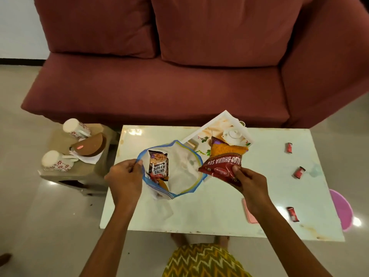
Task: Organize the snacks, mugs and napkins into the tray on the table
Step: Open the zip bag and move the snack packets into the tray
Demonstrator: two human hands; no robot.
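My left hand (124, 177) pinches the left rim of a clear zip bag (185, 168) with a blue edge, holding its mouth wide. Inside the bag stands a salted peanuts packet (158, 166). My right hand (249, 181) grips the bottom corner of a red and orange sev snack packet (224, 162), which hangs just right of the bag's mouth, over the tray's near end. The white tray (201, 132) with a teapot picture lies at an angle on the table's far edge. Two white mugs with red flowers, one (74, 127) and another (55, 160), lie on a stool at left, beside napkins (87, 157).
The white table (219, 212) holds three small red sachets (289, 147) along its right side and a pink flat item (249, 212) under my right forearm. A brown round holder (89, 145) sits on the stool. A maroon sofa (159, 76) runs behind the table. A pink stool (341, 208) stands at right.
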